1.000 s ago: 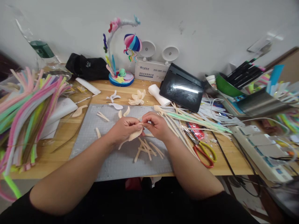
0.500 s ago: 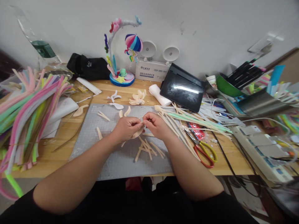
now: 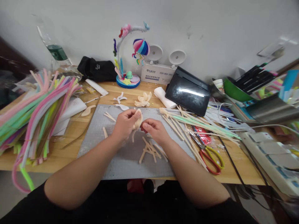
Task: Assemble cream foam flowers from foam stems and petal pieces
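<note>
Where hands (image 3: 137, 126) meet, petal (image 3: 138, 119) half-hidden.

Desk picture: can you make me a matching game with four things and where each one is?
Things:
1. scissors
2. cream petal piece
3. fuzzy stick bundle
4. black pouch

Places:
A. far left of the desk
B. by the back wall
C. in the left hand
D. right of the grey mat

Pairs: 1-D, 2-C, 3-A, 4-B
</note>
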Action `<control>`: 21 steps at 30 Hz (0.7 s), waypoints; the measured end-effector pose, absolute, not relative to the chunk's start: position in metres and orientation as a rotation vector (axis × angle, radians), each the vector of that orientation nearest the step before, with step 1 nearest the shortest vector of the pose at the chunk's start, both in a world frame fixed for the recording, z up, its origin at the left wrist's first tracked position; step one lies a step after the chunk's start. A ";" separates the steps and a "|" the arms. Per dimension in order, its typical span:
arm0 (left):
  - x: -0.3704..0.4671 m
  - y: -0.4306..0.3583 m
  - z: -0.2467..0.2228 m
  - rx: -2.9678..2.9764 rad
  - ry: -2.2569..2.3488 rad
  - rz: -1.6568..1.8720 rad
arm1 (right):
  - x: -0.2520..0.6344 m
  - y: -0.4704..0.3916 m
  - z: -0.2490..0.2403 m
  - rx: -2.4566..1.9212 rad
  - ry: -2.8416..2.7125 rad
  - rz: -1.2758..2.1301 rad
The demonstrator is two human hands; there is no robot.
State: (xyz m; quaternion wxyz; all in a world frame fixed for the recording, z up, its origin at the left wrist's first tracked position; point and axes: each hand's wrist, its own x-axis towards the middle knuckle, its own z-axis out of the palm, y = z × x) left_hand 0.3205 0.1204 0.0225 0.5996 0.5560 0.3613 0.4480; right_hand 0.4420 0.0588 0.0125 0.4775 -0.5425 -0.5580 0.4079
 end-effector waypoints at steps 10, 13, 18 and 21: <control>0.314 0.133 0.022 1.194 0.718 1.006 | 0.438 0.062 0.011 -1.366 -1.577 0.843; 0.311 0.137 0.023 1.241 0.733 0.989 | 0.441 0.063 0.011 -1.389 -1.621 0.837; 0.310 0.140 0.022 1.261 0.781 0.960 | 0.448 0.063 0.012 -1.424 -1.536 0.868; 0.309 0.145 0.021 1.287 0.830 0.976 | 0.464 0.065 0.010 -1.476 -1.404 0.877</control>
